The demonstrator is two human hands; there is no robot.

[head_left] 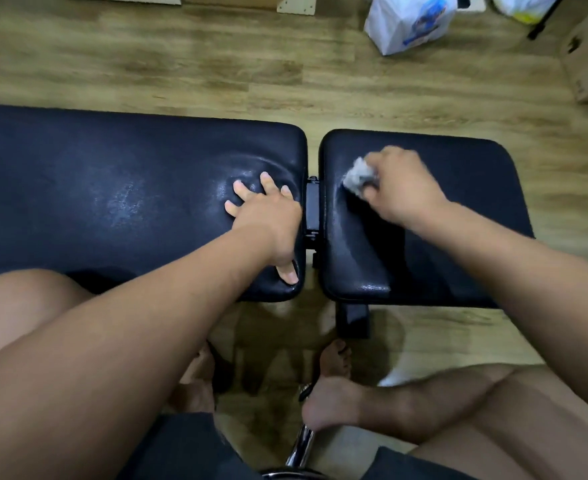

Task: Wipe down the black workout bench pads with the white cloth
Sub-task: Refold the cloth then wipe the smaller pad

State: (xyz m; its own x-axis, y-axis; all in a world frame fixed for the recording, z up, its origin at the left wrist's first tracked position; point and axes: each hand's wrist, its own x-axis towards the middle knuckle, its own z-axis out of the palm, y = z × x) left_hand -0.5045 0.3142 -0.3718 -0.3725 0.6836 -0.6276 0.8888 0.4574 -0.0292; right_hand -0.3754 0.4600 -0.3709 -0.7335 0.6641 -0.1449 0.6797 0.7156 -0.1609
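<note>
A single wide-angle view, worn on the head, looks forward and steeply down from above the person's lap. The bench (pixel 78 188) runs left to right across the middle of the frame, close below; floor (pixel 216 64) fills the top, thighs (pixel 26 306) and feet (pixel 334 393) the bottom.

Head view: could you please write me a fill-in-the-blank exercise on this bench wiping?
The right hand rubs a crumpled ____ on the shorter pad.
The left hand, holding ____, presses the longer pad.
A plastic bag stands on the ____ floor.
Missing: cloth; nothing; wooden.
</note>
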